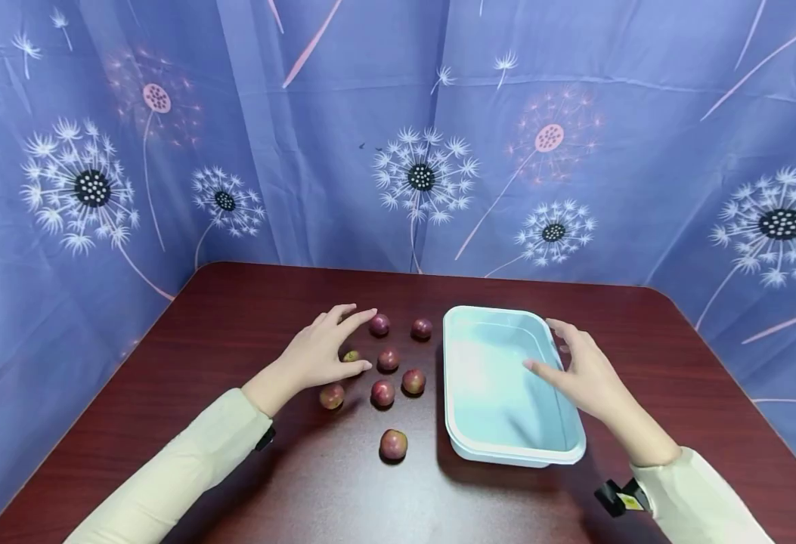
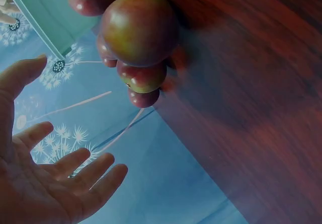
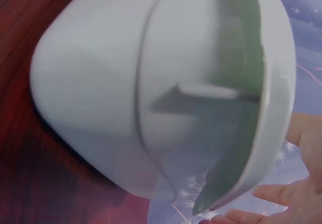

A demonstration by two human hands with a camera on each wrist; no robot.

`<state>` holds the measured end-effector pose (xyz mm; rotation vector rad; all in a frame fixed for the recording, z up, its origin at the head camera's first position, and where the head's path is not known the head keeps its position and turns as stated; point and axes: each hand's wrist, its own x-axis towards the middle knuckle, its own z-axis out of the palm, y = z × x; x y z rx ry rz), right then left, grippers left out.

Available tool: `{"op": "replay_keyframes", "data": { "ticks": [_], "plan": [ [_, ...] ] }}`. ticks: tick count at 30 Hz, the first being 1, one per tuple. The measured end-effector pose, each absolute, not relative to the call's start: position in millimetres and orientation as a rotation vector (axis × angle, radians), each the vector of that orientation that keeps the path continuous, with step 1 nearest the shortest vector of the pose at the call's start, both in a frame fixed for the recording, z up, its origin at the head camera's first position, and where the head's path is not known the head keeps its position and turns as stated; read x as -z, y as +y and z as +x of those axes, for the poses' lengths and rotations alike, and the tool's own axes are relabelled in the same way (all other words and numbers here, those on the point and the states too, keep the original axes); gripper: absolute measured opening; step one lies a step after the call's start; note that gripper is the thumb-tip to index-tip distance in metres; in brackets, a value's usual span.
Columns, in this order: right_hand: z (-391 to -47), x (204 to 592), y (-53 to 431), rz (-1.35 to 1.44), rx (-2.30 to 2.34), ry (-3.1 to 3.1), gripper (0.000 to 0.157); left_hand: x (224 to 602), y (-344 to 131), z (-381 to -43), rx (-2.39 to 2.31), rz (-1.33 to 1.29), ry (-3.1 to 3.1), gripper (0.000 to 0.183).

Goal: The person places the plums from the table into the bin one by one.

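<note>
Several reddish-purple plums lie on the table, among them a front plum and a back plum. Over the left part of the group is my left hand, thumb and fingers spread apart with nothing between them. A yellowish-green plum shows between its thumb and index finger in the head view; a large plum looms in the left wrist view. To the right stands a light blue plastic tub. My right hand is at the tub's right rim, fingers loosely extended, thumb reaching over the inside.
The dark red-brown wooden table has rounded back corners. Behind it and at both sides hangs a blue curtain with dandelion prints. The tub sits right of the plums, its long sides running front to back.
</note>
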<state>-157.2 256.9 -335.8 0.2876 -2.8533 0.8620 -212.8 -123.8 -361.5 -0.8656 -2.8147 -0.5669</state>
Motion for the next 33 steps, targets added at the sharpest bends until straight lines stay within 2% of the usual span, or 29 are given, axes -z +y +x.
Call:
{"op": "replay_keyframes", "data": {
  "ticks": [13, 33],
  "plan": [
    [-160.6, 336.8, 272.6, 0.021, -1.088, -2.934, 0.075, 367.0, -126.3, -213.2, 0.66, -0.818, -2.887, 0.076],
    [-158.4, 348.2, 291.1, -0.067, -1.556, -2.834, 0.065, 381.7, -126.6, -223.1, 0.683, -0.825, -2.948, 0.063]
  ]
}}
